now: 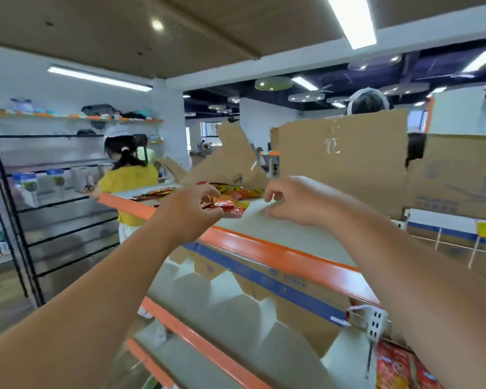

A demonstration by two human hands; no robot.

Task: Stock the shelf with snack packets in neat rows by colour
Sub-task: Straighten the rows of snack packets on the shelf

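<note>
**Packet held over the top shelf**

The person's arms both reach out to the top shelf point(281, 237), the one with the orange front edge. The left hand point(191, 211) grips a red and yellow packet point(232, 206) at its near end, fingers point(208, 192) curled over the top and clamped on it. The packet sits low over the shelf, just inside the orange edge; I cannot tell whether it touches the board.

The right hand point(295, 200) hangs just beside the packet, apart from it. Its fingers are loosely curled with the thumb spread below them, and it holds nothing.

Further back on the same shelf lie more packets point(236, 190), red, orange and yellow, in a loose spread rather than in rows. They run off to the left behind the left hand.

Torn cardboard point(343, 161) stands along the back of the shelf. At the bottom right, on a lower level, red packs point(396, 366) show. To the left a person in a yellow top point(132, 178) stands by a black rack point(54, 209).
</note>
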